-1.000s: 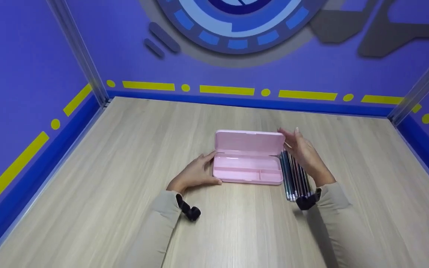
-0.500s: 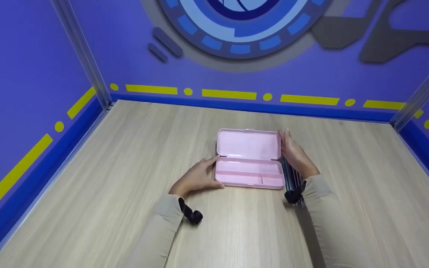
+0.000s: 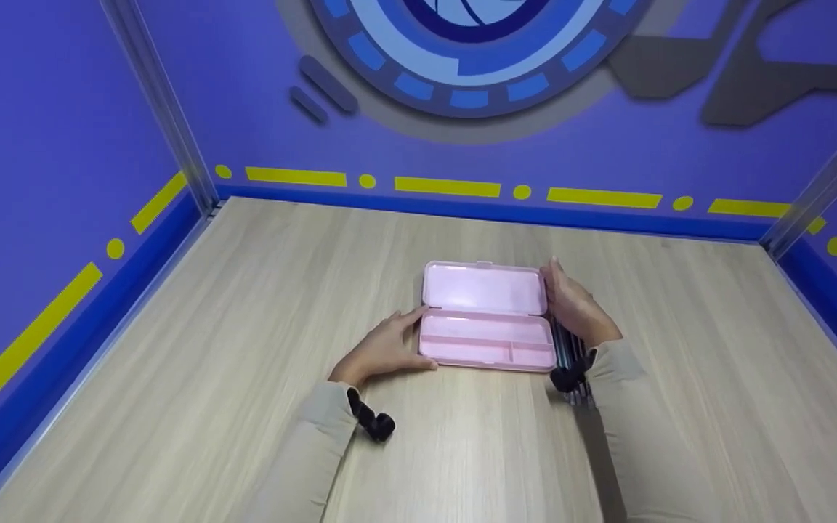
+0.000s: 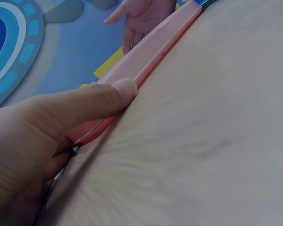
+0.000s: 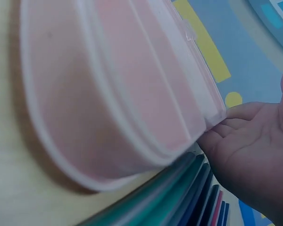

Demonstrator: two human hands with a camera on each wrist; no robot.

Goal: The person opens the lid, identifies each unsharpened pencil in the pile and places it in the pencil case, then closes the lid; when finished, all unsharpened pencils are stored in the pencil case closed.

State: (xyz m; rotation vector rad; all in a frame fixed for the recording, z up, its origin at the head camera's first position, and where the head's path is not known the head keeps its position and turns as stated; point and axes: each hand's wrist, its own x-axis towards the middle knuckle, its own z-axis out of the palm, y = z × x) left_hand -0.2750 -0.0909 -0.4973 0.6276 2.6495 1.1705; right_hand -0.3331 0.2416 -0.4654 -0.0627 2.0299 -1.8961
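Note:
A pink pencil case (image 3: 487, 352) lies with its lid (image 3: 485, 288) swung back, its divided compartments bare. My left hand (image 3: 383, 350) grips the left end, thumb at the front edge and fingers round the side. In the left wrist view the thumb (image 4: 99, 100) presses on the case's pink wall (image 4: 151, 52). My right hand (image 3: 577, 309) touches the lid's right edge with extended fingers, thumb apart, as the right wrist view shows with the palm (image 5: 250, 146) turned up. A row of pencils (image 3: 567, 349) lies right beside the case, partly hidden under my right hand and wrist.
The wood-grain table (image 3: 302, 261) runs back to a blue wall (image 3: 244, 87) with yellow marks. Side walls (image 3: 33, 181) border it left and right. Black wrist cameras (image 3: 378, 425) hang from both cuffs.
The lid has tipped further back, from raised to nearly flat. My right hand has moved left and down along with it, now covering more of the pencils. The left hand keeps its grip.

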